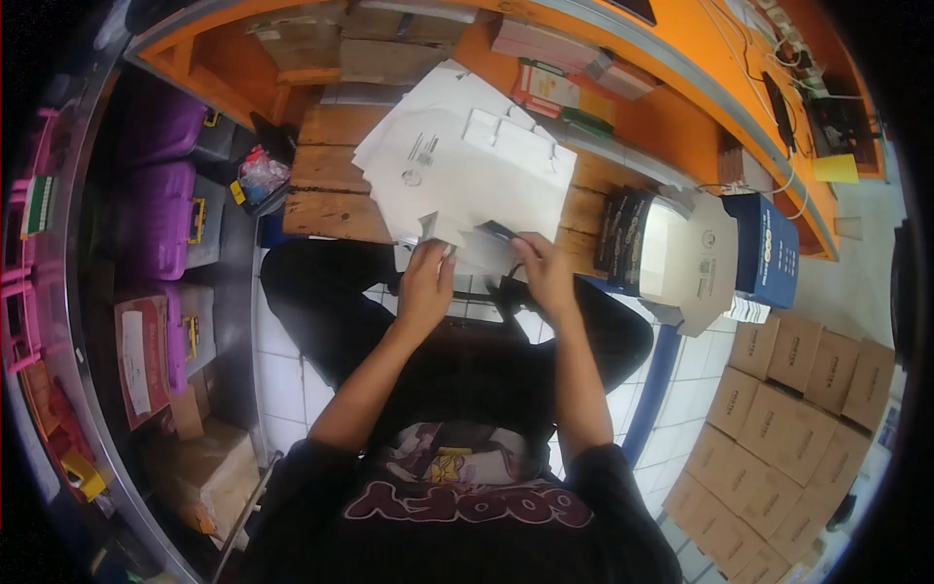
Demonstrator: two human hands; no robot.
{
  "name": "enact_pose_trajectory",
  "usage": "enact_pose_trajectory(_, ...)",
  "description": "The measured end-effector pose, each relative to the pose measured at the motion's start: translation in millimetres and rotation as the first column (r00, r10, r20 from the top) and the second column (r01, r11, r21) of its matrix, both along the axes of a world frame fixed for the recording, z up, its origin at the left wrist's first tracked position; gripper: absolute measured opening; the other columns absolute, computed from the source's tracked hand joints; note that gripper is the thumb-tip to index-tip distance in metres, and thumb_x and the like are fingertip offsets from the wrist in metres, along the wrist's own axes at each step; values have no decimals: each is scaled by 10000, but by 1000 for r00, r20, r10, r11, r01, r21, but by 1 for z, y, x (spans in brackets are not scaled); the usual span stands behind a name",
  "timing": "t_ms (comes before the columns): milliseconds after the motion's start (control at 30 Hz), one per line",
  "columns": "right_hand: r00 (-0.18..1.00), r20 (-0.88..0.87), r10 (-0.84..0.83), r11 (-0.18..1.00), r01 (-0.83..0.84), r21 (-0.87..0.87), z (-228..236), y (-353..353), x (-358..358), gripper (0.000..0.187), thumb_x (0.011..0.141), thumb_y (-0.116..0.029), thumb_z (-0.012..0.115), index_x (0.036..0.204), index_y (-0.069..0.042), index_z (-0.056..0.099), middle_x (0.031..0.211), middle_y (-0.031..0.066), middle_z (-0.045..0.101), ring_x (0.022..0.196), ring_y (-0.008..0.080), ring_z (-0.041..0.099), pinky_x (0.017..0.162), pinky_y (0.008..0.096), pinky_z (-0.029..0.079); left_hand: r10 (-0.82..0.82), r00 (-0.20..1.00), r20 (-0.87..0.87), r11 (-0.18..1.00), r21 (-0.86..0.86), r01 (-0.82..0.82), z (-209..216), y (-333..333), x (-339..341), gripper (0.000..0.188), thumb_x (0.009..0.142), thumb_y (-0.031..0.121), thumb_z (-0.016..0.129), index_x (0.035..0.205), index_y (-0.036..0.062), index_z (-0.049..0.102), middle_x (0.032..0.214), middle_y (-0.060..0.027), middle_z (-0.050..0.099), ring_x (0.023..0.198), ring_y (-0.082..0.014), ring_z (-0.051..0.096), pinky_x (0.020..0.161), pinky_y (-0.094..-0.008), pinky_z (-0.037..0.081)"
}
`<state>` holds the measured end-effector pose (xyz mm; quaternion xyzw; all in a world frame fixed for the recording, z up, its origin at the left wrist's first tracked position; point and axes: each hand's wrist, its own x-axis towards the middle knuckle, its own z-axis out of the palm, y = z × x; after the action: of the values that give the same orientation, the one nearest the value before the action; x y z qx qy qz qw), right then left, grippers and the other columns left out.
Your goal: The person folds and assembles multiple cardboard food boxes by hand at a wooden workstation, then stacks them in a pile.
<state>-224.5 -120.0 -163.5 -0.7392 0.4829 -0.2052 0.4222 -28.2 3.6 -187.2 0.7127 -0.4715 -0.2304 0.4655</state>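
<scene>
My left hand is closed on the near left corner of a white cardboard box blank, where a small flap stands up. My right hand pinches the near right corner, beside a dark-faced flap. The near end of the blank is bent up between both hands. Beneath and beyond it lies a loose stack of flat white box blanks, fanned out on a wooden bench. The thumb and fingertips partly hide the edges being held.
To the right stand folded boxes, white inside and dark blue outside. Brown cartons are stacked on the tiled floor at the lower right. Purple-lidded bins line the left side. An orange desk rises beyond the bench.
</scene>
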Motion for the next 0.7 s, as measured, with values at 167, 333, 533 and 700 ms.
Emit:
enact_pose_trajectory(167,944,302,-135,907,-5,422,28,-7,-4,192,1038,-149,674,1137,3,737,889,-19,701,819,45,584,740,220,461,141,988,-62,967,-207,-151,32,-39,-7,394,1039,152,617,1417,41,599,1283,-255,569,1026,-346,642,925,-439,513)
enact_pose_trajectory(333,953,281,-116,894,-22,447,25,-17,-7,158,988,-88,722,1105,16,741,925,3,737,816,54,607,721,221,471,75,991,109,974,-219,-49,54,-65,3,258,977,159,698,1219,82,739,1187,-226,626,1085,-361,619,926,-434,508)
enact_pose_trajectory(533,972,232,-47,924,-46,380,36,-16,-2,233,932,-124,776,1118,12,750,902,40,755,767,92,619,680,274,498,-165,882,441,937,-210,281,61,-64,4,322,858,38,728,1157,146,780,1191,-223,623,1058,-390,644,908,-438,540)
enact_pose_trajectory(700,995,103,8,955,-39,294,61,-14,0,249,914,-156,788,1137,-47,765,842,92,751,701,124,628,644,307,509,-239,930,281,946,-150,288,73,-68,11,433,815,-94,654,1168,125,777,1254,-210,630,1083,-385,653,939,-437,540)
